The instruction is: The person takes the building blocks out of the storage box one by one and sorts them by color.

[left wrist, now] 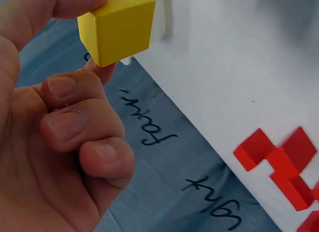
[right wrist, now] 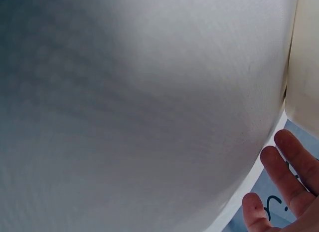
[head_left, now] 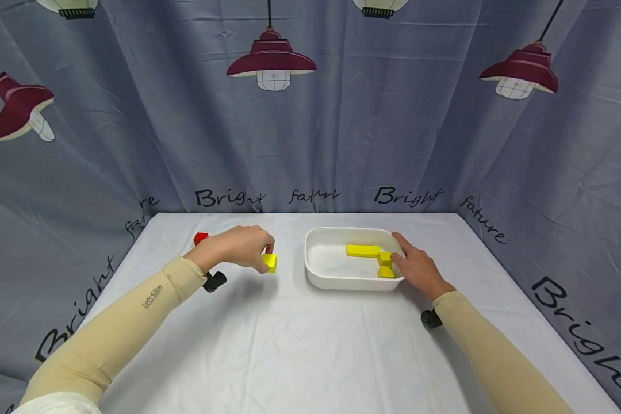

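Yellow cube [left wrist: 117, 27], pinched between thumb and fingertips of my left hand [head_left: 236, 247], held just above the white tablecloth [head_left: 290, 345], left of the white tray [head_left: 318, 276] and apart from it. My right hand [head_left: 418, 267] rests with relaxed, straight fingers on the tray's right rim, gripping nothing. Inside the tray lie a long yellow block [head_left: 363, 250] and two smaller yellow blocks [head_left: 385, 265], close together toward the right side. Red blocks [left wrist: 281, 164] sit on the cloth far left, behind my left hand. I judge the work partly done: three yellow pieces rest inside, one is in hand, the red ones untouched.
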A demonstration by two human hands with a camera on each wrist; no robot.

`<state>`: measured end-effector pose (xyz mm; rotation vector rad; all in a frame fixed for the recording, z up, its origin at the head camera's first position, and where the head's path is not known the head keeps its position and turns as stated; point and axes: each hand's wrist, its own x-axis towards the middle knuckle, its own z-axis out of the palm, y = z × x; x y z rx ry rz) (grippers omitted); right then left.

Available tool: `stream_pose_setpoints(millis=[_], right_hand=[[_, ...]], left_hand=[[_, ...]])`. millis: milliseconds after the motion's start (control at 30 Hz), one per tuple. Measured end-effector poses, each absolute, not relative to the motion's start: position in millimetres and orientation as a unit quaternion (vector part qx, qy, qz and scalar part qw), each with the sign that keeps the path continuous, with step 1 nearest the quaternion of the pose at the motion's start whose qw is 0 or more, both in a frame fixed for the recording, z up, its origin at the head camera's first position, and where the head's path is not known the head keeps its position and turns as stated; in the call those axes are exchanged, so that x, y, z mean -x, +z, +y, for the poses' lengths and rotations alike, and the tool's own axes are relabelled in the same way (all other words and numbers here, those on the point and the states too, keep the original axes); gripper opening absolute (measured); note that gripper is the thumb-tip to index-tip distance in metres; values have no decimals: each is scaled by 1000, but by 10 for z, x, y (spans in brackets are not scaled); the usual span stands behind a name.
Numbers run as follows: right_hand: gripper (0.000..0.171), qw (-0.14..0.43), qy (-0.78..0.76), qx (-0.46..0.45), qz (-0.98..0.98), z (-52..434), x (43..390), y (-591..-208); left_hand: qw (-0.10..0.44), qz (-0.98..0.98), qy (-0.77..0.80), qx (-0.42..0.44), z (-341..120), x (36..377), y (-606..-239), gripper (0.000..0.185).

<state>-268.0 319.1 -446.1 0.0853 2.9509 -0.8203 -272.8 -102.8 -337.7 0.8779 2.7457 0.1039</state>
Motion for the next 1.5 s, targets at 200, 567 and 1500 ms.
stream_pose_setpoints(millis=[200, 567, 1500], right_hand=[[67, 33, -264, -22, 964, 3208, 2680, -4472], [66, 37, -267, -20, 963, 3214, 2690, -4467], [67, 45, -275, -27, 960, 3204, 2688, -4465]], left_hand=[[137, 946, 49, -290, -1179, 2707, -3460, 22], [153, 952, 69, -256, -1504, 2735, -3618, 25], [178, 960, 94, -195, -2056, 2792, -3933, 24]])
